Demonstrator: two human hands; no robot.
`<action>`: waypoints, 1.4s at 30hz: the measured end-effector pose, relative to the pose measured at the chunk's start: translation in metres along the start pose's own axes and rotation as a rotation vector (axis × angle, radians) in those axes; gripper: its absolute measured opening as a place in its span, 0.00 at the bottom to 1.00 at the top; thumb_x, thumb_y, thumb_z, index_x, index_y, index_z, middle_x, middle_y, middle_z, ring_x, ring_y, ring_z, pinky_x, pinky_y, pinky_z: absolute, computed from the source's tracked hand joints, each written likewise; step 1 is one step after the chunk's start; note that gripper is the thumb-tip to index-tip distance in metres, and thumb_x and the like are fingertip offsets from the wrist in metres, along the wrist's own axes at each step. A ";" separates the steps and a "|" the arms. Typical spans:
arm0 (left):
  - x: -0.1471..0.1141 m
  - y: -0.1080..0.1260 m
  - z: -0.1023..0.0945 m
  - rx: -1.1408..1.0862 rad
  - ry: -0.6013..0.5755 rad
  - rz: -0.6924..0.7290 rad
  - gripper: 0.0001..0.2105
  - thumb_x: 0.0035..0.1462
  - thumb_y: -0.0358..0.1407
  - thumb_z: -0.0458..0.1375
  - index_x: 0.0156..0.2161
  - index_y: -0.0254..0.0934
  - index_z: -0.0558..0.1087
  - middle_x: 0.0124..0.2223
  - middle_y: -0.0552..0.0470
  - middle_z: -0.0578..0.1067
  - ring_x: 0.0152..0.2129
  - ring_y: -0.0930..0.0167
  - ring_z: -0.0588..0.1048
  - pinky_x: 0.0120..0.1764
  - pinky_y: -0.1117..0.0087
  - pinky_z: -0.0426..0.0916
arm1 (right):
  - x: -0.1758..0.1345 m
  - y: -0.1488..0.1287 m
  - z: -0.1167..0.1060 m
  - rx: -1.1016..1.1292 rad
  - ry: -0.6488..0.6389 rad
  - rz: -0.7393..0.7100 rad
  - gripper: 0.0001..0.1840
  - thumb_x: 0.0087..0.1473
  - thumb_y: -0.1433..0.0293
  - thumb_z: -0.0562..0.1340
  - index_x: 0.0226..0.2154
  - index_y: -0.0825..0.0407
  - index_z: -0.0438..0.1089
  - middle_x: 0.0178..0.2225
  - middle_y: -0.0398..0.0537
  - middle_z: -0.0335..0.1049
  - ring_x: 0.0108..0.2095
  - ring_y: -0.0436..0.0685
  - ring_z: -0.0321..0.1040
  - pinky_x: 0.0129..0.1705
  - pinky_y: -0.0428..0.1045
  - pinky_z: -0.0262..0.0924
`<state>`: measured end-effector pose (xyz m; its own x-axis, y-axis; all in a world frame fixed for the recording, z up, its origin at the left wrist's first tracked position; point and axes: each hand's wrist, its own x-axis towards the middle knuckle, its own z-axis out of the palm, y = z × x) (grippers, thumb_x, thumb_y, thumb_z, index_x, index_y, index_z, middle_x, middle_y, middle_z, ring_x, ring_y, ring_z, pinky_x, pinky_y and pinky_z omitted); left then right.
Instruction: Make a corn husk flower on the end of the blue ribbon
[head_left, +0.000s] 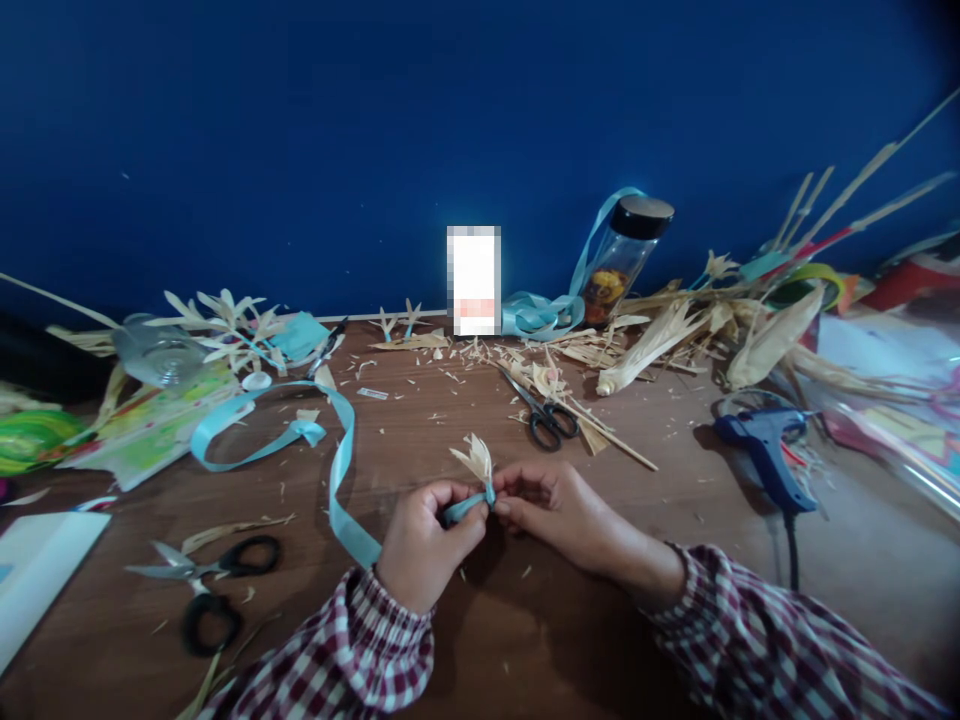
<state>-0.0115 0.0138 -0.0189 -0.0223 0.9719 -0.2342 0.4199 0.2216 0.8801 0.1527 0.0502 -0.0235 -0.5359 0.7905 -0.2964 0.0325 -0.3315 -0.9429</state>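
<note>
Between my fingertips stands a small husk flower (pixel 478 458) with pale pointed petals, its base wrapped in light blue ribbon (pixel 466 508). My left hand (pixel 429 540) pinches the ribbon between thumb and forefinger. The ribbon's long tail (pixel 343 500) trails from behind that hand over the table to the left. My right hand (pixel 566 515) is closed, thumb and forefinger pinching the wrapped base of the flower from the right. The stem below is hidden by my fingers. Beyond my hands lie small black-handled scissors (pixel 551 420).
Larger open scissors (pixel 199 575) lie at the left, a blue glue gun (pixel 769 450) with its cord at the right. A lidded glass bottle (pixel 622 260) leans near the wall by coiled ribbon (pixel 544 312). Husk scraps (pixel 645 345) litter the back; a glowing pixelated rectangle (pixel 474 275) stands there.
</note>
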 end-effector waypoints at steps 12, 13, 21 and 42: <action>0.002 -0.006 -0.004 0.170 0.166 0.349 0.07 0.51 0.32 0.57 0.35 0.37 0.75 0.34 0.49 0.77 0.33 0.68 0.74 0.38 0.68 0.67 | 0.000 -0.001 -0.004 -0.133 0.046 -0.123 0.10 0.49 0.67 0.63 0.33 0.57 0.69 0.27 0.42 0.67 0.27 0.47 0.60 0.29 0.44 0.54; 0.002 -0.006 -0.005 0.180 0.191 0.391 0.07 0.51 0.32 0.57 0.36 0.37 0.74 0.35 0.49 0.76 0.34 0.68 0.74 0.39 0.67 0.67 | 0.000 -0.002 -0.004 -0.131 0.049 -0.126 0.10 0.49 0.67 0.63 0.34 0.57 0.69 0.27 0.42 0.66 0.27 0.47 0.60 0.29 0.44 0.54; 0.004 -0.009 -0.007 0.079 0.098 0.317 0.07 0.52 0.35 0.57 0.36 0.38 0.75 0.34 0.50 0.78 0.32 0.68 0.75 0.37 0.69 0.68 | 0.003 -0.004 -0.004 -0.161 0.056 -0.146 0.12 0.50 0.67 0.62 0.37 0.57 0.67 0.29 0.45 0.69 0.28 0.48 0.61 0.29 0.44 0.56; 0.008 -0.005 -0.011 -0.101 -0.021 0.075 0.10 0.49 0.39 0.57 0.32 0.34 0.76 0.28 0.49 0.77 0.25 0.68 0.73 0.31 0.69 0.66 | 0.004 -0.052 -0.047 -1.521 0.347 -0.097 0.06 0.54 0.70 0.57 0.31 0.54 0.68 0.34 0.54 0.70 0.33 0.57 0.67 0.35 0.49 0.56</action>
<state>-0.0243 0.0215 -0.0208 0.0251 0.9845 -0.1735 0.3260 0.1560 0.9324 0.1887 0.0949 0.0169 -0.3798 0.9240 -0.0447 0.9159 0.3689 -0.1580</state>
